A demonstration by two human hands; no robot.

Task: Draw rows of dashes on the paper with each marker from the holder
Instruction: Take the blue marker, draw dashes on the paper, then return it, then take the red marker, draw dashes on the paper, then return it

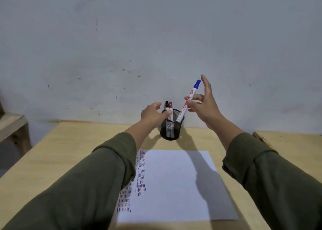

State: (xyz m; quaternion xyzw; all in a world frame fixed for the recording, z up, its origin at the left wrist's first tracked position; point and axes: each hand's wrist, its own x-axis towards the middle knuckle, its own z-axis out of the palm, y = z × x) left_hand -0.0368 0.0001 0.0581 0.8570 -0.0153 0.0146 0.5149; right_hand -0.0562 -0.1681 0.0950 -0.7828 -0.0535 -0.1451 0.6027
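Note:
A black mesh holder (171, 131) stands at the far edge of the wooden table, near the wall. A black-capped marker (167, 106) and a red-capped marker (171, 107) stand upright in it. My right hand (205, 106) pinches a blue-capped marker (189, 100) at mid-barrel; its lower end sits at the holder's right rim and it leans right. My left hand (153, 114) rests against the holder's left rim, thumb near the two markers. A white paper (174, 186) lies in front, with columns of blue, red and black dashes along its left side.
The light wooden table (52, 168) ends at a grey wall (156, 38). A second wooden surface (296, 151) adjoins at the right. A wooden bench or shelf (12, 125) stands at the far left. My green sleeves cover part of the paper's left edge.

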